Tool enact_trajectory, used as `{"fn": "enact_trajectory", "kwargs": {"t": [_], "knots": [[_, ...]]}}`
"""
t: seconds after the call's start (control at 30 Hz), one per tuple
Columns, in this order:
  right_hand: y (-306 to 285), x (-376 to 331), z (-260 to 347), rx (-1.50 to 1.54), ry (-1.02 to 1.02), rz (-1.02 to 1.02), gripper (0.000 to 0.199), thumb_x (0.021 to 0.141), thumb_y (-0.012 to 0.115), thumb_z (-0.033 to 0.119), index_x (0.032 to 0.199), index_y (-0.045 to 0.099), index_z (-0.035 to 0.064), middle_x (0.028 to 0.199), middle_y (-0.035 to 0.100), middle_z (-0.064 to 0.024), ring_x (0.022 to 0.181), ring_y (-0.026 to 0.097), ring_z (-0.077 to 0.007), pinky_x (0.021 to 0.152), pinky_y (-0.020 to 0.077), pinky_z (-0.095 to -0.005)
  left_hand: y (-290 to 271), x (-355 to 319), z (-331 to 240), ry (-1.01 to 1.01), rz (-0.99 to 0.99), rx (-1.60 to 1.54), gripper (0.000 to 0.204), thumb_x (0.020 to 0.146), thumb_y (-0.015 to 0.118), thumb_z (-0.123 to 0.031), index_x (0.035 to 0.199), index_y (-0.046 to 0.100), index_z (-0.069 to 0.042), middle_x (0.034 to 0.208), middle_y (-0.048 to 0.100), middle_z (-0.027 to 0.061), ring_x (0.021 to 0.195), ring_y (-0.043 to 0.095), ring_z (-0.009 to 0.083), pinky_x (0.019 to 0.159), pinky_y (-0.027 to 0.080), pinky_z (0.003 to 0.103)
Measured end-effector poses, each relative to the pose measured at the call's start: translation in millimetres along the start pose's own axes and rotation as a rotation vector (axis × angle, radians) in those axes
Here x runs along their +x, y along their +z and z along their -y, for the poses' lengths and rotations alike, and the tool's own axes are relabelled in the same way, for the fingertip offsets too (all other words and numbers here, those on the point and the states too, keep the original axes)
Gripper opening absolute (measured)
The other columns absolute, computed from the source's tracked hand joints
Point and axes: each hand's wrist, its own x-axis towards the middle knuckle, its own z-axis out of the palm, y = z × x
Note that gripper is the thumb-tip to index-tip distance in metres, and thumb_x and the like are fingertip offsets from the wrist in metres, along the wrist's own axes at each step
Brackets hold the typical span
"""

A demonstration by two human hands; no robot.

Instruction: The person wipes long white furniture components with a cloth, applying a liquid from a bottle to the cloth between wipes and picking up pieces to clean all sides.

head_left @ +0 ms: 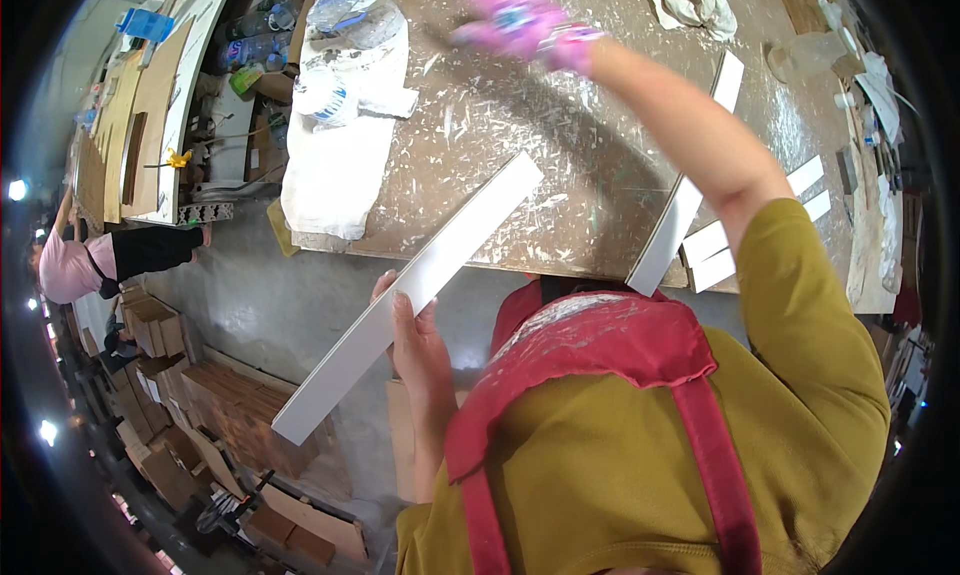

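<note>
My left hand (420, 347) is bare and grips a long white board (430, 265) near its middle, thumb on top. The board slants from lower left to upper right, its far end over the worktable (590, 200) and its near end over the floor. My right hand (515, 20), in a pink patterned glove, is stretched out above the far side of the table. Motion blurs its fingers, so whether they hold anything is unclear. Right of the held board, another long white board (672, 225) lies across the table edge, partly hidden by my right arm.
Shorter white strips (715, 268) lie at the table's right. A white cloth (335, 180) on the left bears a plastic tub (325, 97). At the far edge is a crumpled rag (690, 0). Cardboard boxes (150, 325) stand left; a person in pink (80, 268) is beyond.
</note>
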Motion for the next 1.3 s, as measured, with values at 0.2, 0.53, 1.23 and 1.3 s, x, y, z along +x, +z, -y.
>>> {"fn": "enact_trajectory", "kwargs": {"t": [0.2,0.53,1.23,1.3], "knots": [[-118,-50,-246,-0.712,0.206,-0.603,0.054,0.088,0.054,0.048,0.127,0.047,0.0109,0.118,0.057,-0.017,0.111,0.053,-0.0322,0.096,0.04,-0.0429,4,6,15,0.082,0.127,-0.072,0.039,0.093,0.054,-0.02,0.127,0.044,-0.005,0.124,0.048,0.0082,0.113,0.049,0.0191,0.089,0.045,0.031],[-83,-73,-163,0.244,-0.151,-0.239,0.048,0.082,0.059,0.039,0.119,0.056,0.0086,0.102,0.063,-0.0154,0.092,0.061,-0.0175,0.077,0.0494,-0.0259,65,4,18,0.215,0.297,-0.039,0.035,0.091,0.052,-0.004,0.125,0.045,-0.002,0.126,0.049,0.011,0.117,0.048,0.0211,0.097,0.044,0.035],[-39,-88,-142,0.312,-0.085,-0.073,0.034,0.096,0.041,0.032,0.101,0.058,0.0032,0.076,0.061,-0.0103,0.063,0.06,-0.0128,0.048,0.0528,-0.0234,46,-4,45,0.558,0.404,0.26,0.027,0.09,0.055,-0.002,0.117,0.055,0.001,0.127,0.051,0.0183,0.113,0.052,0.0266,0.089,0.047,0.034],[-22,-105,-110,0.112,-0.335,-0.147,0.034,0.093,0.046,0.034,0.109,0.056,0.0061,0.083,0.062,-0.0142,0.066,0.062,-0.0164,0.049,0.0545,-0.0242,45,-8,46,0.495,0.393,0.211,0.027,0.09,0.055,-0.003,0.117,0.055,0.001,0.127,0.051,0.0185,0.113,0.052,0.0275,0.09,0.047,0.035]]}}
